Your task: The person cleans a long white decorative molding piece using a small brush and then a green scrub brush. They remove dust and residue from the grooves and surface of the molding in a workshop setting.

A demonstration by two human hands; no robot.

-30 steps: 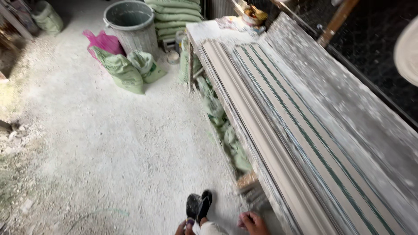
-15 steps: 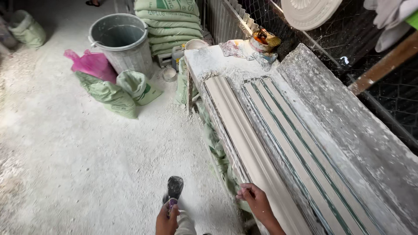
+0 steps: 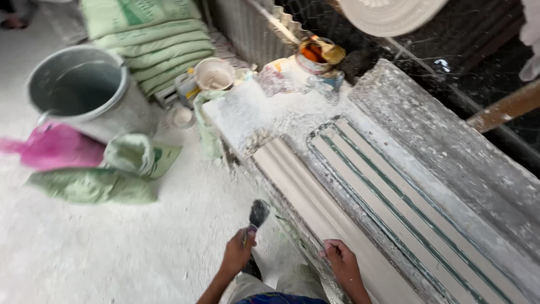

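A dark-bristled paintbrush with a pale handle (image 3: 256, 218) stands bristles-up in the left hand (image 3: 238, 253), whose fingers are wrapped round the handle, over the white dusty floor (image 3: 112, 253) just beside the bench. The right hand (image 3: 340, 260) rests with fingers curled on the long cream ribbed plaster moulding (image 3: 315, 208), seemingly to steady it. Beyond stand a grey metal bucket (image 3: 79, 90) and stacked green sacks (image 3: 152, 39).

Grey bucket (image 3: 79, 90) on floor at upper left, pink bag (image 3: 53, 147) and green sacks (image 3: 93, 186) just beside it. Stacked green sacks (image 3: 149, 39) behind; paint can (image 3: 315, 53) and white cup (image 3: 215, 73) at bench's far end.
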